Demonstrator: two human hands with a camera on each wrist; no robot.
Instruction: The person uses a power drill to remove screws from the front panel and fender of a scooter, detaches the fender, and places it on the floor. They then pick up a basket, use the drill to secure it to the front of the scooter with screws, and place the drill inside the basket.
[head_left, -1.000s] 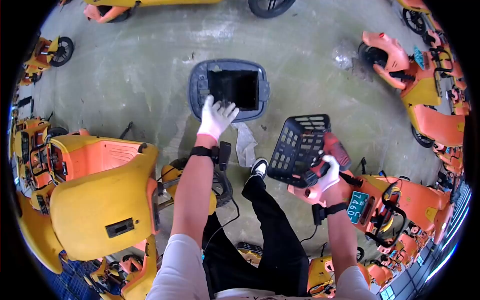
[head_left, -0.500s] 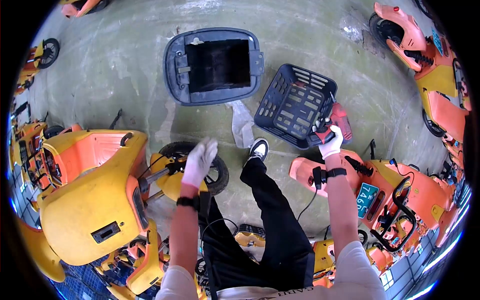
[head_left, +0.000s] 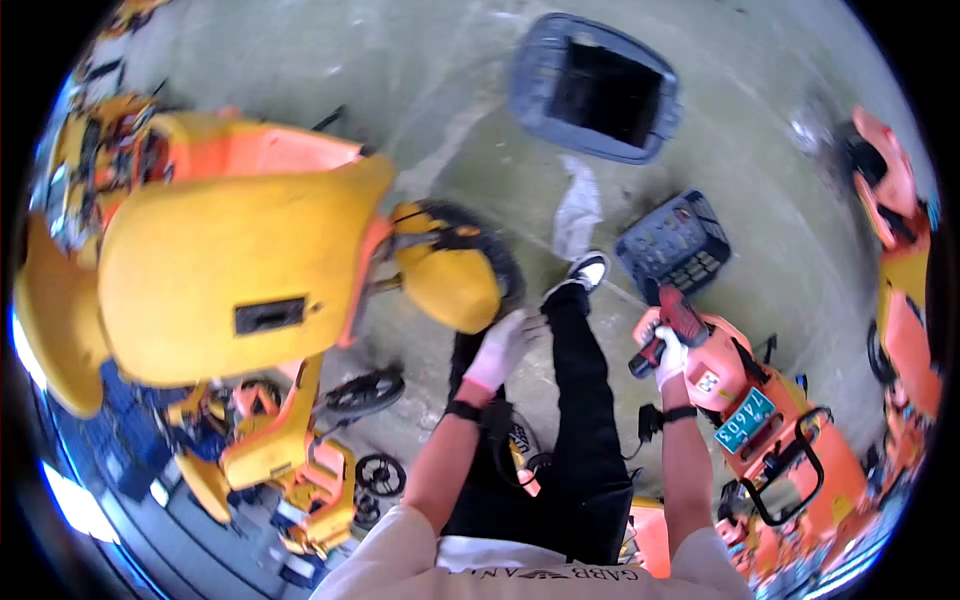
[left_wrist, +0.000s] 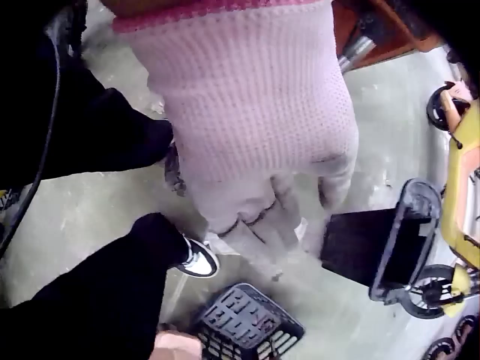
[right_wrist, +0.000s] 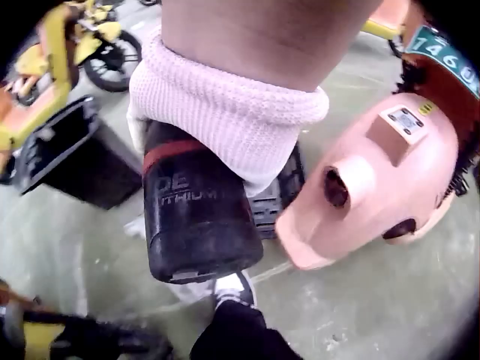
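In the head view the gloved right hand [head_left: 672,357] grips the handle of a red and black cordless drill [head_left: 683,318]. Its black battery base [right_wrist: 199,210] fills the middle of the right wrist view, below the glove cuff. The gloved left hand [head_left: 508,347] holds nothing; it hangs above the person's leg, close to the yellow front fender [head_left: 450,285] of a scooter. Its fingers look relaxed and slightly bent in the left wrist view. Beyond the drill a black slotted basket [head_left: 672,245] lies on the floor.
A dark bin-like box [head_left: 540,85] with a rectangular opening stands at the top. A whitish sheet [head_left: 577,212] lies between box and basket. The large yellow scooter body [head_left: 215,270] is at the left, an orange scooter with a green plate [head_left: 745,420] at the right. More scooters surround the floor.
The view has swung left, so box and basket appear farther right. The left hand has left the box's opening and drawn back toward the body. The right hand keeps its grip on the drill, now clear of the basket.
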